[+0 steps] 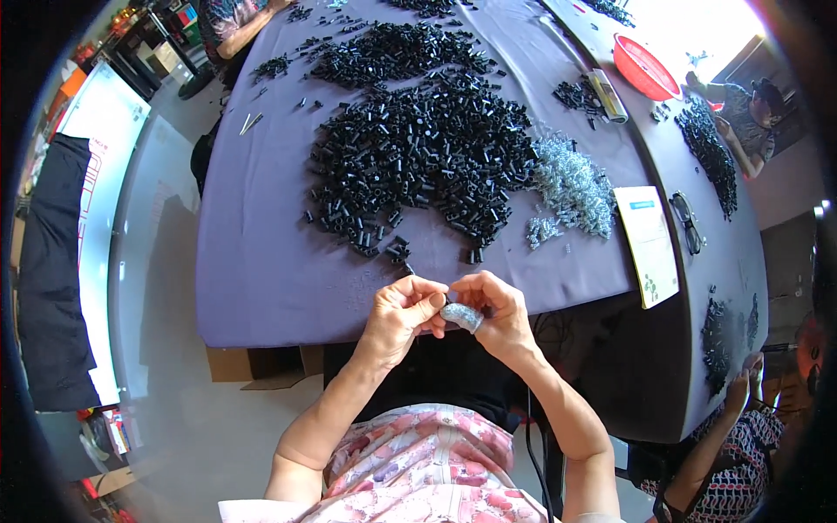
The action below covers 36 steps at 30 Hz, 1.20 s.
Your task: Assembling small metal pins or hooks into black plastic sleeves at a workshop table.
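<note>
My left hand (397, 315) and my right hand (501, 318) meet fingertip to fingertip just off the table's front edge. Both are closed in a pinch. A small black piece (447, 299) shows between the fingertips; its exact shape is hidden. Against my right hand's fingers sits a silvery, glittering rounded thing (462, 316), whether a wrapped finger or a held bundle I cannot tell. Beyond my hands spreads a large heap of short black tube-like pieces (418, 161). To its right lies a pile of small clear plastic pieces (573, 185).
The table has a purple-grey cloth (261, 279). A booklet (647, 244) and glasses (687, 222) lie at right, with a red basket (647, 67) farther back. Thin sticks (251, 123) lie at left. Co-workers sit along the right side (728, 453) and far left (240, 26).
</note>
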Available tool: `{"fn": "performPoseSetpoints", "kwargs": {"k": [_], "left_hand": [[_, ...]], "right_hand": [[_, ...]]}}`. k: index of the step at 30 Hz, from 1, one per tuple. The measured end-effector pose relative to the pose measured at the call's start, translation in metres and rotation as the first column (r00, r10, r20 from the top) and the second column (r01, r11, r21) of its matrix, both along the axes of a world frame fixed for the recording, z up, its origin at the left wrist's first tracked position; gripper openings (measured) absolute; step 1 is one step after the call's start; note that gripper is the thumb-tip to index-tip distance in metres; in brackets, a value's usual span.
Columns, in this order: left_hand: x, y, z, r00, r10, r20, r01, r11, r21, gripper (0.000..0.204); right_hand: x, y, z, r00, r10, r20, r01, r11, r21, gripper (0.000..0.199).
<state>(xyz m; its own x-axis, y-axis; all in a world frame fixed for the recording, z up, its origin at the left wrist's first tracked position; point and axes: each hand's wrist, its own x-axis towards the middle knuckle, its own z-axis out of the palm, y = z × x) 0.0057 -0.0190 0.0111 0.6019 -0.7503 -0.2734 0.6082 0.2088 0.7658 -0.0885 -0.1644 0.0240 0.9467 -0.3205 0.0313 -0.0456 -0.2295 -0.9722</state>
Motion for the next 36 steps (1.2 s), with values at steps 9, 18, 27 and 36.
{"fn": "performPoseSetpoints", "kwargs": {"k": [9, 18, 27, 36], "left_hand": [[0.006, -0.014, -0.005, 0.978, 0.035, -0.207, -0.047, 0.997, -0.054, 0.005], [0.010, -0.024, -0.005, 0.976, 0.042, -0.214, -0.059, 0.995, -0.075, 0.007], [0.009, -0.023, -0.006, 0.972, 0.061, -0.227, -0.084, 0.992, -0.093, 0.007], [0.007, -0.023, -0.007, 0.975, 0.073, -0.209, -0.090, 0.993, -0.074, 0.008]], "right_hand": [[0.001, -0.029, 0.008, 0.978, -0.129, 0.166, 0.193, 0.863, -0.467, 0.025], [0.027, -0.050, 0.000, 0.979, -0.196, 0.050, 0.164, 0.624, -0.764, 0.041], [0.022, -0.053, 0.000, 0.983, -0.176, 0.052, 0.156, 0.650, -0.743, 0.029], [0.028, -0.047, 0.003, 0.987, -0.157, 0.020, 0.119, 0.651, -0.750, 0.035]]}}
